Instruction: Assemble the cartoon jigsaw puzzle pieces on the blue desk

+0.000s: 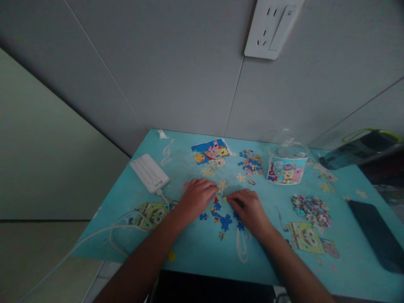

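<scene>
In the head view, I seem to be joining small puzzle pieces [225, 221] on the desk [195, 252], between my two hands. My right hand [248, 208] appears to pinch a yellow piece [224, 198]; my left hand [196, 195] has its fingers bent down beside it, though whether they grip anything I cannot tell. The next move, I judge, calls for lining up edges and pressing lightly.
</scene>
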A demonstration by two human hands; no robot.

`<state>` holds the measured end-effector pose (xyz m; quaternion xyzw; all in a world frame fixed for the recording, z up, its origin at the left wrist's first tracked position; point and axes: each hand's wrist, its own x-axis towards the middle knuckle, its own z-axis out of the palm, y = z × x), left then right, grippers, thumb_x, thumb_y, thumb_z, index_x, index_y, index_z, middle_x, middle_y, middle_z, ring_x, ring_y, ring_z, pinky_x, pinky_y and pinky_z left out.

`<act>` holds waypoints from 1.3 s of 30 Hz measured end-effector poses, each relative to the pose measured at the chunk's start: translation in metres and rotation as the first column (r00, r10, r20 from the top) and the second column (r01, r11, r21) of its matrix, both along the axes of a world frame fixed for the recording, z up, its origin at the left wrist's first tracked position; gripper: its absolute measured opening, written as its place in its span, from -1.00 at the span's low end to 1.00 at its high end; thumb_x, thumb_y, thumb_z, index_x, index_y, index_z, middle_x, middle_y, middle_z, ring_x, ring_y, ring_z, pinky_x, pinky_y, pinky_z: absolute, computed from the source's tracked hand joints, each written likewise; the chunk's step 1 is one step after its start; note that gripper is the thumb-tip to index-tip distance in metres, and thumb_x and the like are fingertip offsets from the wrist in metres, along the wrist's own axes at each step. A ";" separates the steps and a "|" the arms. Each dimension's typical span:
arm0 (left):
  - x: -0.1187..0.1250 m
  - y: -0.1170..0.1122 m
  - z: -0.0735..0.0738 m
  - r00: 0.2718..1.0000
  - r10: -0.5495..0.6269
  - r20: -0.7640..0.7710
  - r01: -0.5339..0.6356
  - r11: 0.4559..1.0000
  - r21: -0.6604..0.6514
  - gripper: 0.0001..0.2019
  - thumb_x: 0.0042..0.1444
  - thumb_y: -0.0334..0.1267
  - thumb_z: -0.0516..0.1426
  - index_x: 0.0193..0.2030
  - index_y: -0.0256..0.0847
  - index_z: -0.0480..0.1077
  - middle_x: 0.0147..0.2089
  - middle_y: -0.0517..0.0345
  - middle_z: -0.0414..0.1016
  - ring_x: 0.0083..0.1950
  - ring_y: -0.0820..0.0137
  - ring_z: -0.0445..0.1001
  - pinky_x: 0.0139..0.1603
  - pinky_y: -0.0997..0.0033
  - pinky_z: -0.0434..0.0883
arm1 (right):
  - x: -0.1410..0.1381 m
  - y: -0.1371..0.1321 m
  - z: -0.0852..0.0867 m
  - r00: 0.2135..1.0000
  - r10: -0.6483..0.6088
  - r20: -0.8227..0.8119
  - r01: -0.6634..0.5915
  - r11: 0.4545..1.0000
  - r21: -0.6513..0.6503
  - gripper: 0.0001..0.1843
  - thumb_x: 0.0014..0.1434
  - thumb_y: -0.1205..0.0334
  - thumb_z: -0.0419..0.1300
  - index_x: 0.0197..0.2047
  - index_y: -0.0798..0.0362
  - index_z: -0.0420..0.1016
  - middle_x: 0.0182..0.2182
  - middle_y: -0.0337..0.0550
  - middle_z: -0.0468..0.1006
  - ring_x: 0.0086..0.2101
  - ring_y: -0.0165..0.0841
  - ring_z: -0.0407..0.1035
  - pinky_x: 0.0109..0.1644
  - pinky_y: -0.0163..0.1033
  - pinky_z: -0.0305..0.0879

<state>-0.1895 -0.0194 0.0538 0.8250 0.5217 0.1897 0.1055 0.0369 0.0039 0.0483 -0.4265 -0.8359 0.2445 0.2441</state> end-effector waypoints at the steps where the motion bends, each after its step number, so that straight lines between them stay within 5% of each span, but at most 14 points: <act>1: 0.000 0.000 0.001 1.000 0.020 -0.004 -0.020 1.000 0.004 -0.80 0.34 -0.29 0.09 0.04 -0.12 0.46 0.05 0.09 0.53 0.08 0.27 0.42 0.08 0.17 0.24 | -0.001 0.001 0.000 1.000 -0.009 -0.009 0.009 1.000 0.002 -0.91 0.29 0.25 0.24 -0.19 -0.10 0.58 -0.30 -0.22 0.64 -0.23 -0.24 0.47 -0.08 -0.10 0.28; 23: 0.006 0.002 -0.007 0.998 -0.056 -0.004 0.056 0.998 0.041 -0.83 0.35 -0.27 0.09 -0.02 -0.16 0.48 -0.02 0.14 0.58 0.02 0.29 0.43 0.03 0.19 0.23 | -0.011 0.012 -0.009 0.998 -0.032 0.051 0.030 0.999 0.041 -0.86 0.30 0.21 0.22 -0.16 -0.10 0.63 -0.24 -0.16 0.63 -0.20 -0.23 0.47 -0.05 -0.12 0.31; 39: 0.008 0.002 -0.006 0.999 -0.041 0.003 0.041 0.999 0.011 -0.91 0.32 -0.30 0.12 -0.11 -0.16 0.46 -0.13 0.13 0.55 -0.01 0.27 0.42 0.01 0.20 0.24 | -0.007 0.007 0.001 0.996 -0.030 0.084 0.028 0.999 0.029 -0.74 0.29 0.29 0.20 -0.01 -0.16 0.60 -0.21 -0.18 0.61 -0.14 -0.23 0.45 -0.04 -0.11 0.23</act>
